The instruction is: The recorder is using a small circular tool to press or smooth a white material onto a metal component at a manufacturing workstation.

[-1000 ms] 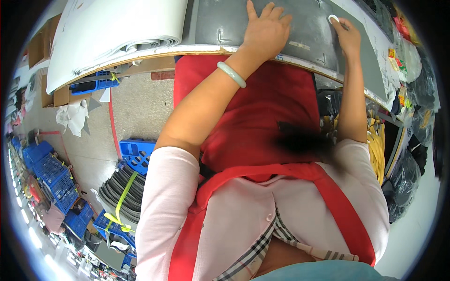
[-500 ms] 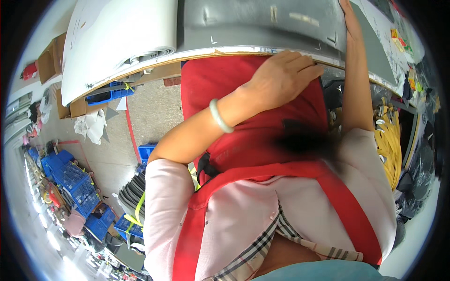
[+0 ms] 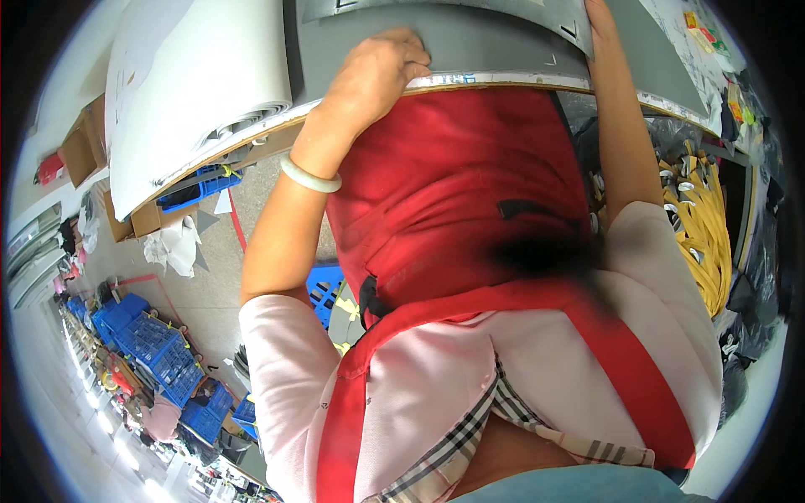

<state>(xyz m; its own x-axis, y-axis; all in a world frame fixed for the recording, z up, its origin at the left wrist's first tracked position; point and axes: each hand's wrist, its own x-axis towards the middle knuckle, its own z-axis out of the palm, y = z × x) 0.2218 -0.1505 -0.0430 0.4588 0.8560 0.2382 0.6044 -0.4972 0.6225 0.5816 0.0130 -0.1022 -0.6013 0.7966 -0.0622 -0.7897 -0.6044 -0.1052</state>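
A dark grey sheet (image 3: 470, 50) lies on the worktable, with a white corner mark near its front edge. Above it, a lighter grey template sheet (image 3: 524, 18) with L-shaped corner cuts bows upward along its near edge. My right hand (image 3: 599, 27) grips the template's right edge; the top of the picture cuts off most of its fingers. At the table's front edge, my left hand (image 3: 377, 74) rests over the dark grey sheet. Its fingers are curled together, and whatever they hold, if anything, is hidden.
A large white roll (image 3: 197, 75) lies on the table left of my left hand. Blue crates (image 3: 159, 348) and cardboard boxes (image 3: 86, 142) stand on the floor at left. Yellow straps (image 3: 696, 226) hang under the table at right. My red apron (image 3: 461, 168) touches the table edge.
My left hand has moved left and up to the table edge, its fingers now curled. The template's near edge has risen and shifted away, baring the dark grey sheet. My right hand has moved slightly left.
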